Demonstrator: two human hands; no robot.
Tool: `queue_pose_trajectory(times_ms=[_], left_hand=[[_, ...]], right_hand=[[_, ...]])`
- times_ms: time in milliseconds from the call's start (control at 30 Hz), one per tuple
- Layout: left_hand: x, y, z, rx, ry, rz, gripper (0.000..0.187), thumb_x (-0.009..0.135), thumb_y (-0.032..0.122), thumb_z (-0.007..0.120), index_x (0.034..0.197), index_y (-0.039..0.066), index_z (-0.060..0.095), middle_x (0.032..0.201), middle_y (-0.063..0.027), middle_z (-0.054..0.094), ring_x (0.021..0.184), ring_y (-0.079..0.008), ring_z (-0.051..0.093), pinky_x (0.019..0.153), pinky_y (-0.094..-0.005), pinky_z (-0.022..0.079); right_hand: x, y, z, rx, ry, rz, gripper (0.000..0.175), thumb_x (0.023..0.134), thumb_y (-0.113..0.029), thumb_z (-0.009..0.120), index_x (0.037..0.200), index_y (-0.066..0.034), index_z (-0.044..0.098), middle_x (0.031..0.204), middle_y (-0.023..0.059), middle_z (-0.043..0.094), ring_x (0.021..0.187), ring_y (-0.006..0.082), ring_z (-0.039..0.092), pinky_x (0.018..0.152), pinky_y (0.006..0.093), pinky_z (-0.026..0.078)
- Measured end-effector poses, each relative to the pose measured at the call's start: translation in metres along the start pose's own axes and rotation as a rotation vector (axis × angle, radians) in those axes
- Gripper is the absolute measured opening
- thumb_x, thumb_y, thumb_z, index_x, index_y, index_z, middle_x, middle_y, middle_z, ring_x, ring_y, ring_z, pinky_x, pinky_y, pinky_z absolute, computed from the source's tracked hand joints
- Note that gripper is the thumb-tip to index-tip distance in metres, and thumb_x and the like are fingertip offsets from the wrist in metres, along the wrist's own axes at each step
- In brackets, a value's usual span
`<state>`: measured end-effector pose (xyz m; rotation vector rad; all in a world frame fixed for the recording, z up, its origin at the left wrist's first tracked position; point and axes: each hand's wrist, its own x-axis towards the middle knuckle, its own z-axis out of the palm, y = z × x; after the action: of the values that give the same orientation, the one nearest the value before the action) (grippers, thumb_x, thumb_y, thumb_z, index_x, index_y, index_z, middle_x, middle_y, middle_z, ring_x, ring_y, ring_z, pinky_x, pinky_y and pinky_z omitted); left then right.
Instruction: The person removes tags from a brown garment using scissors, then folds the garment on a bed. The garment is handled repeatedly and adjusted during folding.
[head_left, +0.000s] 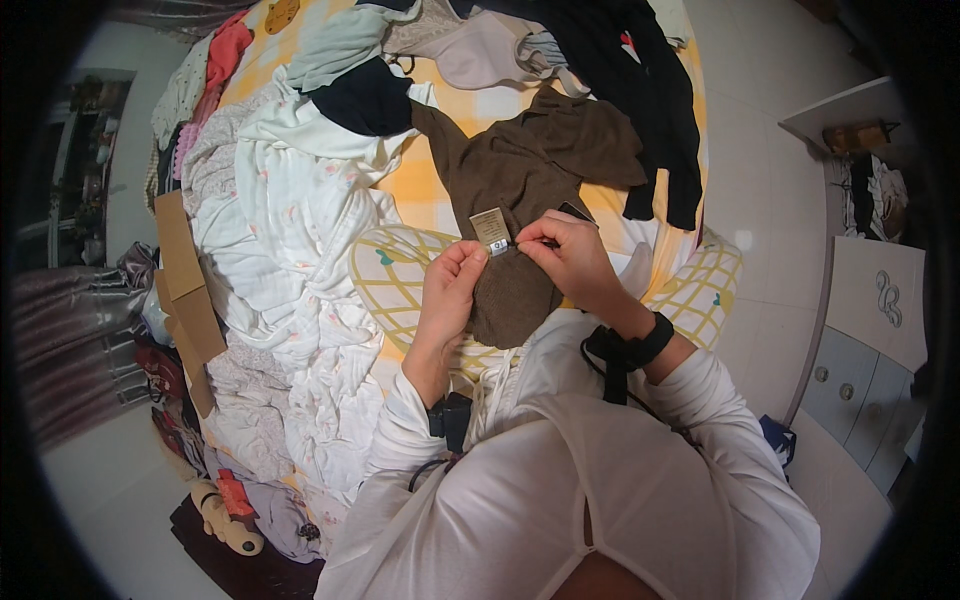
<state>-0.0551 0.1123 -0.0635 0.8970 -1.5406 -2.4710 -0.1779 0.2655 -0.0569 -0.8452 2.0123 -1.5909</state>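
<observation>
A brown knitted garment (517, 161) lies spread over the bed and my lap. Its lower end drapes over my legs in yellow-checked trousers (397, 281). My left hand (451, 289) pinches the edge of a small white label (497, 247) between thumb and forefinger. Just above that label stands a beige tag (489, 223) bearing writing. On the other side, my right hand (562, 251) has its thumb and forefinger pinched together at the garment beside the label. Part of a dark tag (579, 213) shows behind the right hand; what holds it is hidden.
Black clothing (652, 105) lies at the bed's right edge, near a pale bra (480, 56). White printed fabric (300, 225) covers the left side, with a cardboard piece (184, 262) beyond it. A plush toy (225, 517) lies lower left. A drawer cabinet (855, 375) stands right.
</observation>
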Motion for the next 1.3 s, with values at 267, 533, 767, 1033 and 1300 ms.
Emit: queue_pose_trajectory(times_ms=[267, 533, 767, 1033, 1300], left_hand=[[0.003, 0.000, 0.003, 0.127, 0.032, 0.012, 0.009, 0.096, 0.011, 0.060, 0.100, 0.002, 0.062, 0.083, 0.0042, 0.061, 0.072, -0.0010, 0.051, 0.066, -0.0175, 0.041], [0.004, -0.004, 0.009, 0.177, 0.065, 0.213, 0.006, 0.092, 0.005, 0.064, 0.094, 0.002, 0.059, 0.080, 0.0039, 0.059, 0.069, 0.0002, 0.047, 0.060, -0.0172, 0.038], [-0.006, -0.004, 0.009, 0.278, 0.082, 0.289, 0.013, 0.089, 0.002, 0.066, 0.100, 0.002, 0.060, 0.086, 0.0016, 0.061, 0.074, -0.0032, 0.054, 0.067, -0.0172, 0.043], [-0.010, -0.006, 0.009, 0.273, 0.045, 0.313, 0.018, 0.084, -0.003, 0.071, 0.101, 0.000, 0.063, 0.088, -0.0015, 0.065, 0.078, -0.0065, 0.060, 0.069, -0.0187, 0.048], [-0.012, -0.003, 0.011, 0.688, 0.162, 0.483, 0.007, 0.081, 0.000, 0.072, 0.088, -0.002, 0.070, 0.082, -0.0090, 0.067, 0.072, -0.0127, 0.062, 0.064, -0.0237, 0.048]], right_hand=[[0.004, -0.008, 0.000, -0.053, 0.020, -0.126, 0.007, 0.083, -0.003, 0.066, 0.086, 0.0022, 0.065, 0.079, 0.0139, 0.062, 0.069, 0.0294, 0.062, 0.061, 0.0331, 0.047], [0.005, -0.005, 0.000, 0.007, -0.007, -0.074, 0.009, 0.083, -0.004, 0.066, 0.086, 0.0038, 0.063, 0.079, 0.0132, 0.062, 0.068, 0.0244, 0.061, 0.060, 0.0311, 0.047], [0.003, 0.004, 0.001, 0.113, -0.088, 0.055, 0.011, 0.086, -0.005, 0.064, 0.090, 0.0048, 0.065, 0.082, 0.0103, 0.062, 0.071, 0.0152, 0.062, 0.065, 0.0271, 0.048], [0.000, 0.010, 0.001, 0.241, -0.155, 0.156, 0.012, 0.087, -0.006, 0.064, 0.092, 0.0048, 0.066, 0.087, 0.0073, 0.061, 0.077, 0.0110, 0.061, 0.069, 0.0249, 0.048], [0.000, 0.009, 0.000, 0.284, -0.196, 0.119, 0.012, 0.088, -0.007, 0.065, 0.094, 0.0025, 0.068, 0.090, 0.0044, 0.061, 0.079, 0.0098, 0.058, 0.070, 0.0229, 0.047]])
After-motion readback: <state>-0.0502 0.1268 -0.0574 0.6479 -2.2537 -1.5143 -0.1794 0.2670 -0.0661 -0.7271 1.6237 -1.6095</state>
